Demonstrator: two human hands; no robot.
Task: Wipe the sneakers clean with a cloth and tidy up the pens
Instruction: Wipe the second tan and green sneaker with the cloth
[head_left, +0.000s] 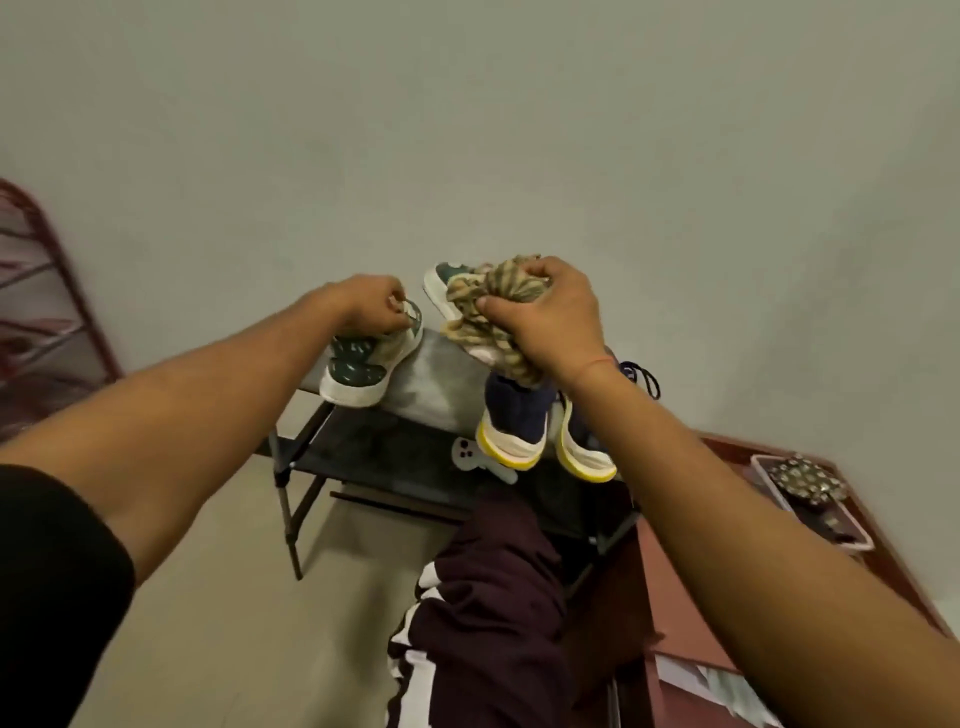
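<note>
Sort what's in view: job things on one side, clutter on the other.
Job: cloth in right hand; green sneaker in left hand; second green sneaker; navy sneakers.
Clutter: grey controller; tray; red rack. No pens visible.

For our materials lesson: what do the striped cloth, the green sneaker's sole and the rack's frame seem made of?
Striped cloth: likely soft woven fabric, matt; it bunches into folds in the right hand. Green sneaker's sole: probably rubber or foam, matt off-white, thick and smooth. Rack's frame: seemingly dark painted metal, from its thin straight bars; plastic is possible.
</note>
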